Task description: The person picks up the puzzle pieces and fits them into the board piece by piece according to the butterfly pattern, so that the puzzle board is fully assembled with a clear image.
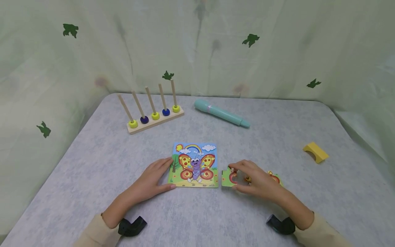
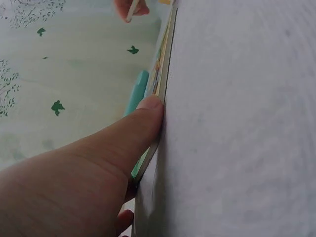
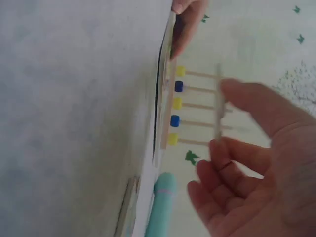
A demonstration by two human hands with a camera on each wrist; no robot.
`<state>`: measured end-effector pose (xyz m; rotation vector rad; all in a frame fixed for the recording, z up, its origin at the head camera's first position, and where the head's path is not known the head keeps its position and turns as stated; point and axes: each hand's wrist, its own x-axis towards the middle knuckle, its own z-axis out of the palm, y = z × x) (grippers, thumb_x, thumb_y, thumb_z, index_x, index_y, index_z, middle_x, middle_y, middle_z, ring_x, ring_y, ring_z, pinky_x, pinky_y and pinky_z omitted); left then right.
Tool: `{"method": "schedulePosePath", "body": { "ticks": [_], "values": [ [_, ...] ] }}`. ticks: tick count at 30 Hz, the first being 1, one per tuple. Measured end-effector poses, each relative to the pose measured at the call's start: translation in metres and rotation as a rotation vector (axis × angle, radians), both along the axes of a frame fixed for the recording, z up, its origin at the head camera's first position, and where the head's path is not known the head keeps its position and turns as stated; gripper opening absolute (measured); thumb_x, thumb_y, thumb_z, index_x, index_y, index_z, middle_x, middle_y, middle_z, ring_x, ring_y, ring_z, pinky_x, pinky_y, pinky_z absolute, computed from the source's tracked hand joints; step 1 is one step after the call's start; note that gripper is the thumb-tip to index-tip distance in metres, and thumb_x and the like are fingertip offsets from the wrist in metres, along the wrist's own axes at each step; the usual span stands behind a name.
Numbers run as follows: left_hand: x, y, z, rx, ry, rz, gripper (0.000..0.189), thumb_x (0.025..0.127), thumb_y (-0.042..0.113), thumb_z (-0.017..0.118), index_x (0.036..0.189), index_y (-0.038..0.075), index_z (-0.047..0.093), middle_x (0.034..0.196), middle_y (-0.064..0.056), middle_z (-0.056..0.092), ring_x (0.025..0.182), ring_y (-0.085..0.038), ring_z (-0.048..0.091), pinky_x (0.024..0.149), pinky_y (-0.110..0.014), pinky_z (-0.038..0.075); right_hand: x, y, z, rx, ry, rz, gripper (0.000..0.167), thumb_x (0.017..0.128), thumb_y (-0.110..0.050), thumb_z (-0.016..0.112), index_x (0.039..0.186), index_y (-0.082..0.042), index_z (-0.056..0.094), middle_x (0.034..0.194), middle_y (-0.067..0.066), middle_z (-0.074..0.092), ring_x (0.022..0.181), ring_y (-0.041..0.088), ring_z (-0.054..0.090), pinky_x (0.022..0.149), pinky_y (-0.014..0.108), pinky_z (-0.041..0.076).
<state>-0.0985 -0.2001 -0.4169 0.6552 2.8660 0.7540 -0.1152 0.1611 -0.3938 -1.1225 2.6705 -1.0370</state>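
Observation:
A square butterfly picture puzzle [image 1: 193,165] lies flat on the table. My left hand [image 1: 154,178] rests at its left side, fingers fairly straight along the edge. The left thumb [image 2: 143,118] touches the puzzle's near edge in the left wrist view. To the right of the puzzle, my right hand [image 1: 259,180] pinches a green and red puzzle piece [image 1: 227,177] between thumb and fingers. In the right wrist view that piece [image 3: 218,106] appears edge-on, raised off the table. Another puzzle piece [image 1: 275,177] shows beyond the right hand, partly hidden by it.
Behind the puzzle stands a wooden peg rack [image 1: 157,120] with yellow and blue beads. A teal microphone-shaped wand [image 1: 222,113] lies at the back. On the right sits a yellow arch block [image 1: 316,152]. A pale curtain [image 1: 197,51] hangs round the table.

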Motion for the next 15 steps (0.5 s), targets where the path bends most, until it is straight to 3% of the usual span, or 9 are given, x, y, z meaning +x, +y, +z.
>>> {"method": "schedulePosePath", "body": {
  "ticks": [8, 15],
  "values": [
    [-0.008, 0.02, 0.0, -0.063, 0.026, -0.028, 0.084, 0.079, 0.057, 0.056, 0.141, 0.007, 0.028, 0.144, -0.007, 0.027, 0.13, -0.028, 0.02, 0.102, -0.048, 0.018, -0.001, -0.034, 0.01, -0.114, 0.081, 0.045, 0.056, 0.074, -0.022, 0.074, 0.123, -0.008, 0.052, 0.107, -0.005, 0.053, 0.099, 0.014, 0.046, 0.079, 0.035, 0.044],
    [-0.01, 0.036, -0.001, -0.07, 0.065, -0.056, 0.083, 0.08, 0.056, 0.056, 0.14, 0.005, 0.03, 0.143, -0.008, 0.029, 0.128, -0.028, 0.024, 0.101, -0.048, 0.019, -0.005, -0.069, 0.009, -0.102, 0.034, 0.015, 0.055, 0.077, -0.026, 0.071, 0.125, -0.006, 0.052, 0.111, 0.002, 0.052, 0.097, 0.015, 0.047, 0.075, 0.03, 0.045]
  ]
}}
